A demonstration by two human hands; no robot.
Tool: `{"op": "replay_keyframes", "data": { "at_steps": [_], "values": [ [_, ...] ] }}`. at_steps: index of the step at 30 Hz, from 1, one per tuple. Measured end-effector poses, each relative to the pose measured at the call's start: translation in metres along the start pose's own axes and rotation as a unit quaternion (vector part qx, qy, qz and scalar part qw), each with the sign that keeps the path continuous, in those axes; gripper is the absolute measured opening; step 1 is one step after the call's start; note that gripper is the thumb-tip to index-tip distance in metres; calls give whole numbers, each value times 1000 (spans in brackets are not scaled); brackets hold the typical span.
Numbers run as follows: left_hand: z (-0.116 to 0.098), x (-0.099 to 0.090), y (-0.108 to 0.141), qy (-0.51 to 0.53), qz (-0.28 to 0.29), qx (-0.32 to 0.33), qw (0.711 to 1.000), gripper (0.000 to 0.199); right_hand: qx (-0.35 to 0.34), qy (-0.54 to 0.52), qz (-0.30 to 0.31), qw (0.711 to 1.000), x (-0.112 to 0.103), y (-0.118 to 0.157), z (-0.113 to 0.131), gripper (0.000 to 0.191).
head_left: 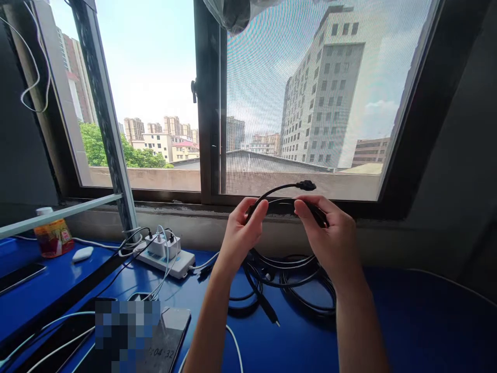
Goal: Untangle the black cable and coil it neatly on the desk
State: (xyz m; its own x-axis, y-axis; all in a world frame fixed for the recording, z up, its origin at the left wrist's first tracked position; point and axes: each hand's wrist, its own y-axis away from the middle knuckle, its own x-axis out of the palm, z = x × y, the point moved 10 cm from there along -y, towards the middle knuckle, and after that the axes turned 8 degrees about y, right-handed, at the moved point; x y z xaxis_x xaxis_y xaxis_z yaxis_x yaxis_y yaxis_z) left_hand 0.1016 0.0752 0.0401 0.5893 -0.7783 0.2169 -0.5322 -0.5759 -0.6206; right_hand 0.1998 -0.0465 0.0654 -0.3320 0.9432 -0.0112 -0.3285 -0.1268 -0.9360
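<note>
Both hands grip a looped black cable [280, 187] above the blue table. My left hand [248, 225] pinches it between thumb and fingers, and one end with a black plug [306, 185] sticks out to the right over the gap between the hands. My right hand [328, 225] is closed around the other side of the loops, which hang down between the wrists. Another end with a slim black connector [269, 311] dangles low, its tip pointing down. Below and behind lie more coiled black cables [310, 305] on the table; where the held loops part from them is hard to make out.
A white power strip [171, 259] with chargers plugged in stands left of the cables. Phones [171, 331] and white cords lie at the front left. Farther left are a white mouse-like object [83, 254] and a jar [54, 238]. A metal post [104, 103] rises before the window.
</note>
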Motion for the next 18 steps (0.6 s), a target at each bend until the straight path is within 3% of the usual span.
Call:
{"op": "replay_keyframes", "data": {
  "at_steps": [7, 10, 13, 18],
  "values": [
    [-9, -2, 1, -67, -6, 55, 996, 56, -25, 12, -53, 998, -8, 2, 4, 27],
    [-11, -9, 1, -73, -31, 63, 995, 61, 0, 24, -76, 997, -11, 4, -3, 49],
    [-15, -16, 3, -97, -53, 69, 992, 64, 9, 34, -48, 998, -3, 4, -7, 59],
    [-28, -21, 8, -125, -65, 84, 986, 69, -3, 45, 6, 999, 11, 3, -9, 44]
  ]
}}
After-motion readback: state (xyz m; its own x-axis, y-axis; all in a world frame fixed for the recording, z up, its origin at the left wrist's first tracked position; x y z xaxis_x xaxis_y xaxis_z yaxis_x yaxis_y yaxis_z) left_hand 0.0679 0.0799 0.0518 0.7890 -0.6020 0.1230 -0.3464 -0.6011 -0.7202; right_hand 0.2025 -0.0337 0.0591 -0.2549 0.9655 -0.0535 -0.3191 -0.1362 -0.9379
